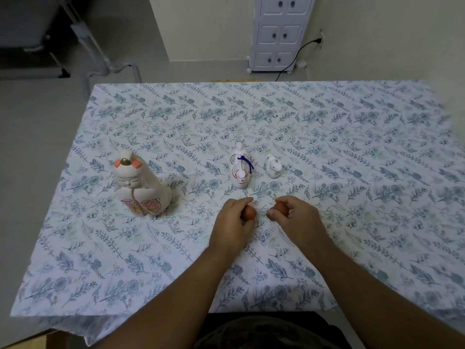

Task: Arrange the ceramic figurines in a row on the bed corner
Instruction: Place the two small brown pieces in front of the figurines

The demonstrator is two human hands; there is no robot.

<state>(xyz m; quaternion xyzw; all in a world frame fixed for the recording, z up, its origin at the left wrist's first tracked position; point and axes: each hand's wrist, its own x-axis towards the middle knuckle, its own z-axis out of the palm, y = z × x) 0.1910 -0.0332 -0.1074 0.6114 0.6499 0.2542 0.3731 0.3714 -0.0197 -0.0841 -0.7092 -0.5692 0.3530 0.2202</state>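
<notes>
Far left: the large kneeling doll figurine point(141, 185) is standing upright on the floral bed sheet point(352, 127), well apart from the others. Centre: the white figurine with purple cord point(241, 167) and the small spotted figurine point(273, 167) are sitting just beside each other, roughly in line with the doll. Near centre: the left hand point(232, 222) is pinching a small brown figurine point(249, 212); the right hand point(297, 217) is pinching a second brown piece point(281, 207). Both grips are closed on their pieces, low over the sheet. Judgement: three are looking placed, two are remaining; the wide gap after the doll may need closing.
</notes>
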